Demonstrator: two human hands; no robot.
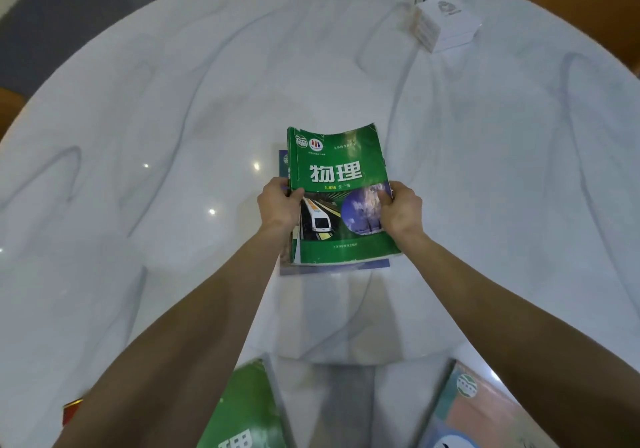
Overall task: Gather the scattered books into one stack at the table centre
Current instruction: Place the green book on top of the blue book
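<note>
Two hands on it, one per side: your left hand [278,205] pinches the left edge of the green physics textbook with the train on its cover [341,198], thumb on top, and your right hand [400,210] pinches the right edge the same way. That book sits mid-frame, over a blue-covered book [372,263] whose edges peek out at left and along the bottom.

Now square it up. Looks like the green one is skewed a touch against the one beneath, so line up the spines and the near edges before you let go. Its far edge curls upward, so press it flat or the next book may rock.

Still to collect, I'd say: a second green book [242,409] at lower centre-left, a pink and teal book [481,413] at lower right, a red-edged item [71,413] at lower left, hard to identify. The white tissue box [446,22] at upper right of the white marble-patterned round table [173,118] stays out of it.
</note>
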